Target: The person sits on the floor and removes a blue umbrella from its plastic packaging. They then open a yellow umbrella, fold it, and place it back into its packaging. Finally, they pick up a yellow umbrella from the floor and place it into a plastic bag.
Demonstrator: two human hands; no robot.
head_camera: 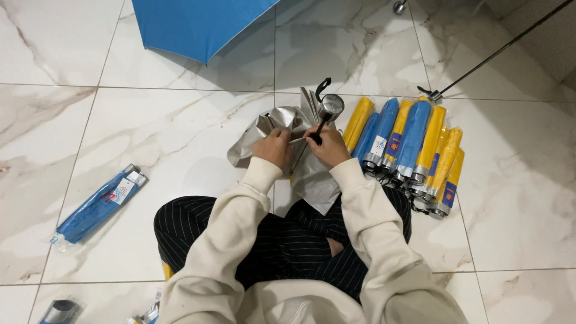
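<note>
I sit cross-legged on a pale marble floor [150, 138], looking down at my lap. To my right a row of folded blue and yellow umbrellas [408, 150] lies side by side in sleeves, handles toward me. An open blue umbrella [198, 24] sits well ahead; one sleeved blue umbrella [99, 204] lies apart at my left. Directly before me, a collapsed silver umbrella [300, 156] runs lengthwise away from my body, its round handle end [330, 105] pointing forward. My left hand [273, 149] pinches the silver fabric. My right hand [327, 147] is clenched on the dark shaft, nearer the handle.
</note>
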